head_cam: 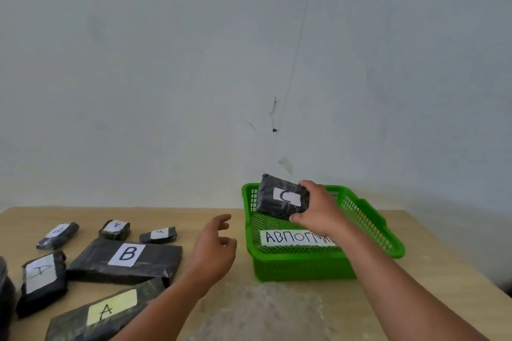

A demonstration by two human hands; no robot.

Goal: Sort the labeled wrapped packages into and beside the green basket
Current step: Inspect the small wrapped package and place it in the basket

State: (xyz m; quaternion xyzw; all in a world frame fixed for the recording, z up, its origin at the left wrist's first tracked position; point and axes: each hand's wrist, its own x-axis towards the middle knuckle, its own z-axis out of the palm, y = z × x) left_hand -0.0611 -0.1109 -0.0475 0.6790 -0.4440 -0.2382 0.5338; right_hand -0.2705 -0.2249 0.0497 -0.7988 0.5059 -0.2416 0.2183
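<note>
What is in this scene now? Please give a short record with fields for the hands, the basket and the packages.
right hand: grips the C package over the green basket
C package: tilted, not set down
left hand: open, holds nothing, above the table
green basket: on the table; paper label inside, partly hidden by the right arm
other packages: on the table left of the basket; readable labels say A or B; one is a large B package

basket (368, 219): green mesh
packages (124, 260): black wrap, white labels
lower-left package (110, 310): yellow label
table (277, 313): tan
</note>
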